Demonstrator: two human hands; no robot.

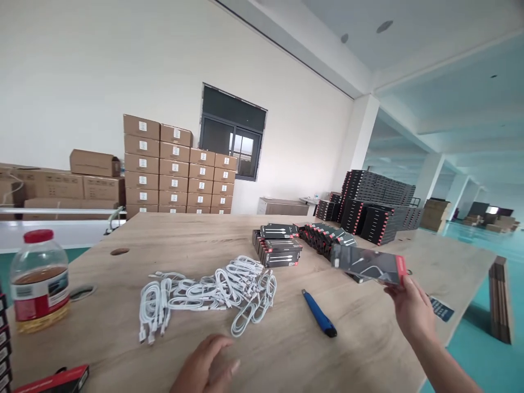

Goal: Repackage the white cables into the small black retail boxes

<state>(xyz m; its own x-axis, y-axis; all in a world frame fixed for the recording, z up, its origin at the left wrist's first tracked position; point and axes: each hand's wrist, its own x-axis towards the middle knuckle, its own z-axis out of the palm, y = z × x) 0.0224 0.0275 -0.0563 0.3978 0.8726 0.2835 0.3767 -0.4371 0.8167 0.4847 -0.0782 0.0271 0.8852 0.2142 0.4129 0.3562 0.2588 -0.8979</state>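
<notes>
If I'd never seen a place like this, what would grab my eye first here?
Probably the tangle of white cables spread over the wooden table, with a bright blue cutter lying just to its right. Next, the right hand holding up a black and red package at the table's right side. Behind the table, tall stacks of brown cartons stand against the white wall.

Retail box [366,265]: black, 1 red end. USB cables [216,286]: white. Utility knife [318,314]: blue, black-tipped. Bottle cap [39,236]: red. Tabletop [274,355]: pale brown, wood-grain pattern.
</notes>
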